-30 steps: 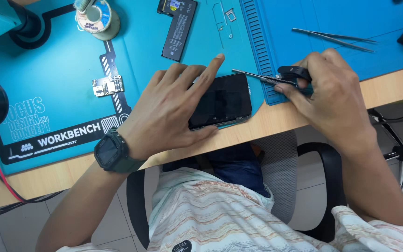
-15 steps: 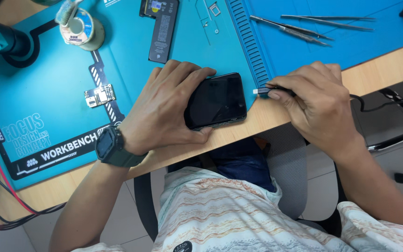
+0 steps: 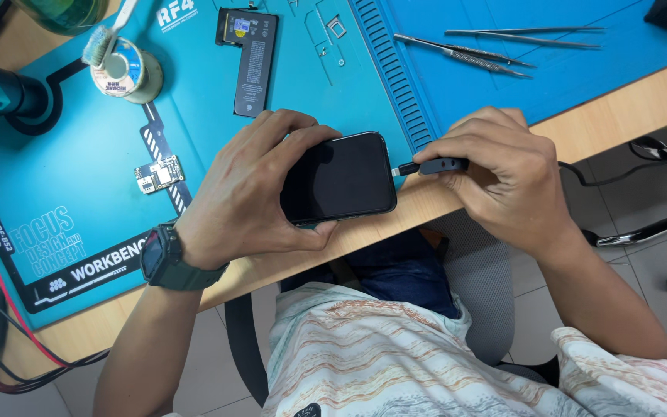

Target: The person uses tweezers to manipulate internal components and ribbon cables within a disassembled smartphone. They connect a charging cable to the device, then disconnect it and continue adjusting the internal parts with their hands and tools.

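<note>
The right hand (image 3: 503,174) has brought the cable plug (image 3: 435,165) up to the right end of the phone (image 3: 339,177), its grip pinching the plug. The left hand (image 3: 252,189) wraps the phone at the near tabletop (image 3: 604,123) edge. Farther away lie a battery (image 3: 250,60) and tweezers (image 3: 496,48).

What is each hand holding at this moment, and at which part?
The left hand holds the black phone by its long edges. The right hand pinches the dark cable plug by its body, the metal tip at the phone's end.
</note>
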